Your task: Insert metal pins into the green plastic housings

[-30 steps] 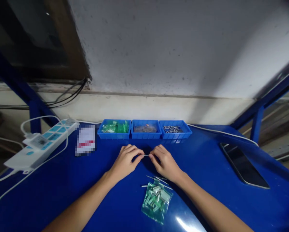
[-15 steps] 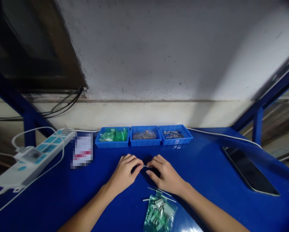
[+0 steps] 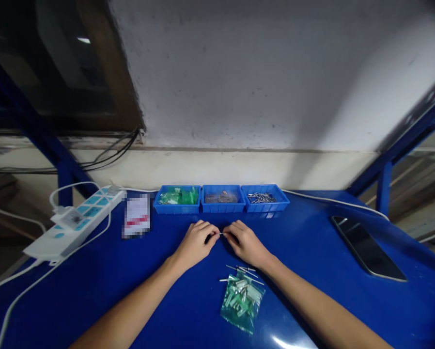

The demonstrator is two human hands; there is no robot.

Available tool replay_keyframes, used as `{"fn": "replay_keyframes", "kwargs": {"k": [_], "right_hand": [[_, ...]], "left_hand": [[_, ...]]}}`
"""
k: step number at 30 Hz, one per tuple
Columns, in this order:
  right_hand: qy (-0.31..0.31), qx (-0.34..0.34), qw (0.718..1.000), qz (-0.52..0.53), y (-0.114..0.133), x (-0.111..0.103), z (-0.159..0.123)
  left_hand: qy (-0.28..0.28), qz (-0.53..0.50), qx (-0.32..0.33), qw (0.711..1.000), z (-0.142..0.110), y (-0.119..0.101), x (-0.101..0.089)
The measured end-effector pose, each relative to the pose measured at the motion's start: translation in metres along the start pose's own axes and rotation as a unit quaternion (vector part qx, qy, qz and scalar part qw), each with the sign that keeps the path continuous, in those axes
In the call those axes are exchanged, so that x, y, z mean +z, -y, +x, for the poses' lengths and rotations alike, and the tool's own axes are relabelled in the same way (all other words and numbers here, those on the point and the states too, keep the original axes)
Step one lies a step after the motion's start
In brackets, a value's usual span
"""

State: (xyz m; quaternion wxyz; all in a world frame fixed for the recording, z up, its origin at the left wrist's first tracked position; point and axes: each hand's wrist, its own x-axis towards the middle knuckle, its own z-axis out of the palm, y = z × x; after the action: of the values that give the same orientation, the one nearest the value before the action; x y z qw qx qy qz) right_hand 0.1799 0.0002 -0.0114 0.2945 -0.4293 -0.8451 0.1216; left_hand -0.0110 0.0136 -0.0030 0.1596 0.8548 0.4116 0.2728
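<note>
While the fingertips nearly meet over the tabletop (image 3: 304, 237), a thin silvery pin (image 3: 221, 234) spans the small gap between them. Left hand (image 3: 197, 244): thumb and forefinger pinching one end, other fingers curled. Right hand (image 3: 247, 244): same pinch, opposite end. Pin lies roughly level, centred in front of the trays; finer detail too small to read.

Nearer the body, just below the right hand: green-tinted clear bag (image 3: 242, 303), pale and metallic pieces showing in or on it. Several loose pins (image 3: 244, 271) at its upper edge.

Beyond the hands, three blue trays in a row. Left tray (image 3: 177, 209) has green and whitish pieces; middle tray (image 3: 223, 207), brownish contents, indistinct; right tray (image 3: 265, 208), many slim metal pieces.

Farther out: pixelated card (image 3: 136, 215) left of the trays, white power strip (image 3: 61, 241) beyond it, dark phone (image 3: 370, 249) lying well to the right.
</note>
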Motion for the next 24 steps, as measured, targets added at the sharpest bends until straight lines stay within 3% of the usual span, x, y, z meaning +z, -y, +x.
{"fn": "replay_keyframes", "kwargs": {"k": [11, 16, 24], "right_hand": [[-0.022, 0.002, 0.999, -0.026, 0.0002, 0.0012, -0.0006], [-0.026, -0.011, 0.999, -0.034, 0.0008, 0.0016, -0.0019], [-0.028, -0.002, 0.998, -0.061, 0.0046, -0.0014, -0.0016]], "left_hand": [[-0.002, 0.009, 0.001, 1.0, 0.0002, 0.0003, 0.0017], [-0.033, 0.017, -0.01, 0.999, 0.0004, 0.0005, 0.0026], [-0.046, 0.017, 0.021, 0.999, -0.001, 0.0013, 0.0036]]}}
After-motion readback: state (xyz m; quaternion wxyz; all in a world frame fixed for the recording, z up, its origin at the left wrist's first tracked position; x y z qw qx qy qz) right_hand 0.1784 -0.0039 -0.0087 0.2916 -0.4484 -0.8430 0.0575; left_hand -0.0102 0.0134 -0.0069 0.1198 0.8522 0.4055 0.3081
